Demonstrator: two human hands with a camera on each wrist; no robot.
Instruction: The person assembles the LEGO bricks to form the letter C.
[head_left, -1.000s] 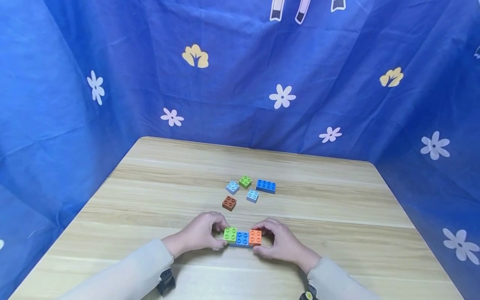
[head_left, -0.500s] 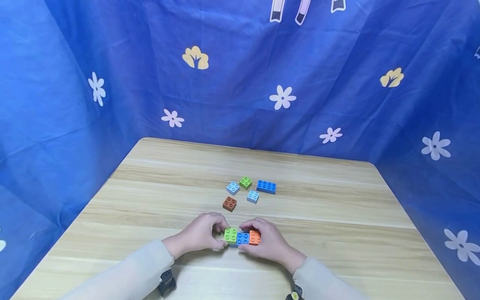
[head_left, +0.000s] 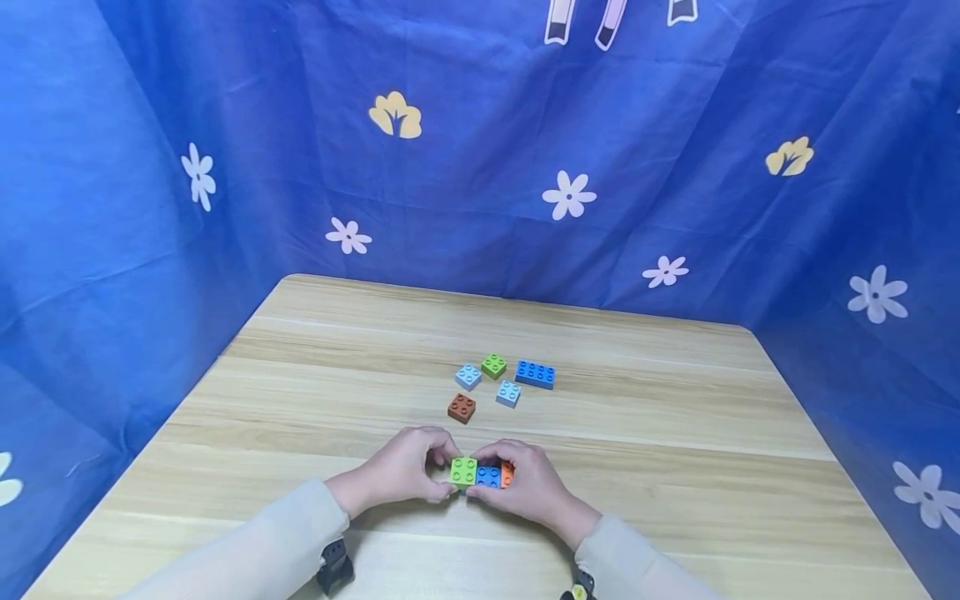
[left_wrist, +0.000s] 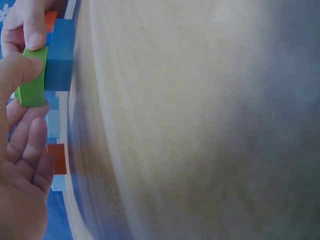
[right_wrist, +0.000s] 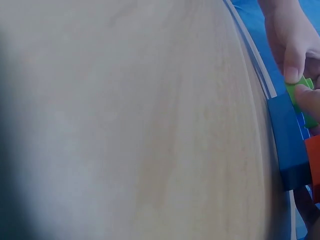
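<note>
A long blue brick point(left_wrist: 60, 55) carries a lime green brick point(head_left: 463, 472) on its left part and an orange brick point(right_wrist: 313, 165) on its right part, bare blue studs between them. My left hand point(head_left: 408, 463) pinches the green brick between thumb and fingers at its left side. Over the orange brick, partly covering it, arches my right hand point(head_left: 528, 486). Its thumb and forefinger reach across the blue studs and pinch the green brick's right end. In the left wrist view, the green brick seems to stick out past the end of the blue one.
Beyond the hands lie loose bricks: a brown one point(head_left: 461, 408), two light blue ones point(head_left: 468, 377) point(head_left: 507, 393), a green one point(head_left: 493, 366) and a long blue one point(head_left: 536, 374). A blue patterned curtain point(head_left: 480, 167) surrounds the wooden table point(head_left: 337, 333) at the back and sides.
My right hand has slid left from the orange brick to the green brick, now covering much of the orange one. The left hand keeps its pinch, and the loose bricks stay put.
</note>
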